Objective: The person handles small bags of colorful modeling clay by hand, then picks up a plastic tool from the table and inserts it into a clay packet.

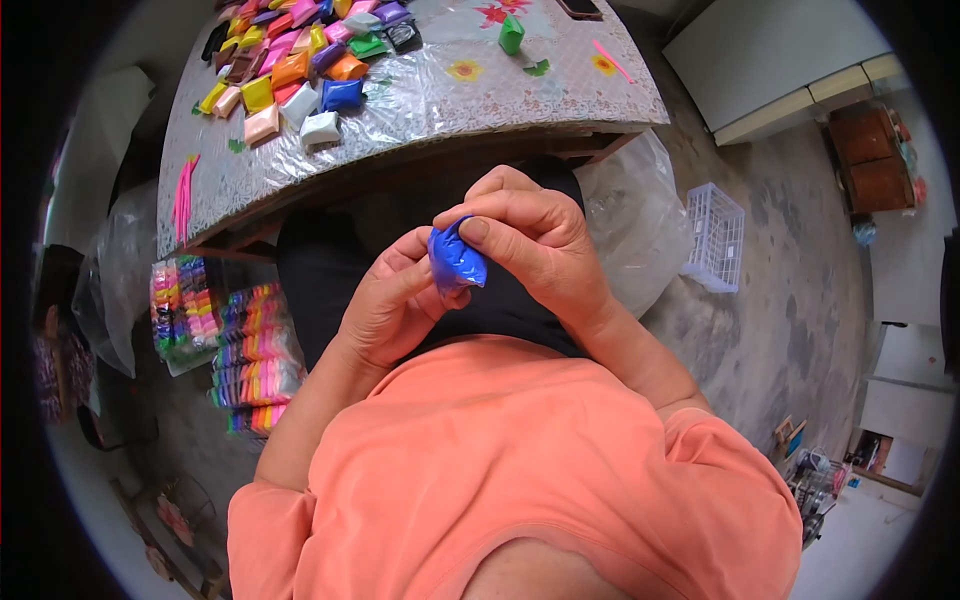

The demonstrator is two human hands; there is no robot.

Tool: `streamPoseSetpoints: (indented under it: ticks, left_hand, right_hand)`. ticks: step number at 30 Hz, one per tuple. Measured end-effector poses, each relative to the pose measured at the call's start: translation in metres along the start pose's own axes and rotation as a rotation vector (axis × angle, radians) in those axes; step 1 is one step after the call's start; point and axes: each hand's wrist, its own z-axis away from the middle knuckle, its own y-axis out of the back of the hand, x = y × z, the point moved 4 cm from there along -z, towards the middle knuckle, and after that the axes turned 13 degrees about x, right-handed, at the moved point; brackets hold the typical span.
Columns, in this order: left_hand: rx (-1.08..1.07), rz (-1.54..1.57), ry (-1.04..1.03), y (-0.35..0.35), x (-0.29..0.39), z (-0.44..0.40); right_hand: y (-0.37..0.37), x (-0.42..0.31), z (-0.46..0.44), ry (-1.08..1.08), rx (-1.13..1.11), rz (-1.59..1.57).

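Note:
Above my lap, a small shiny blue packet (459, 264) is held between both hands. My left hand (397, 300) grips its left side with thumb and fingers. At the packet's top edge, my right hand (530, 232) pinches with the thumb pressed against the fingers. Whatever the packet contains is hidden by its wrapper. A heap of similar coloured packets (290, 68) lies on the table's left part, with a white one (320, 128) at its near edge. Farther right on the table stands a single green packet (511, 36).
The table (420, 105) has a patterned plastic cover. Pink strips (183, 200) lie at its left corner, and another pink strip (613, 61) at the right. Bundled bags of coloured packets (258, 350) stand on the floor at left. A white plastic basket (714, 238) sits right.

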Motion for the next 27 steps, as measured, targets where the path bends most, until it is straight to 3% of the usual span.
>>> streamPoseSetpoints:
  ticks: [6,9,11,16,27]
  left_hand:
    - [0.11,-0.045,-0.044,0.01,0.002,0.0]
    - [0.133,0.004,-0.08,0.011,0.007,-0.002]
    - [0.143,0.025,-0.094,0.007,0.009,-0.002]
    - [0.167,0.045,-0.093,-0.005,0.009,-0.003]
    - [0.072,0.053,-0.063,-0.006,0.004,-0.012]
  right_hand:
    - [0.005,0.0,-0.001,0.017,0.144,-0.015]
    - [0.018,-0.002,0.002,0.23,0.11,0.042]
    - [0.017,-0.003,0.004,0.26,0.073,0.061]
    - [0.01,0.006,0.007,0.213,0.122,0.003]
    - [0.012,-0.002,0.002,0.352,0.164,0.086]
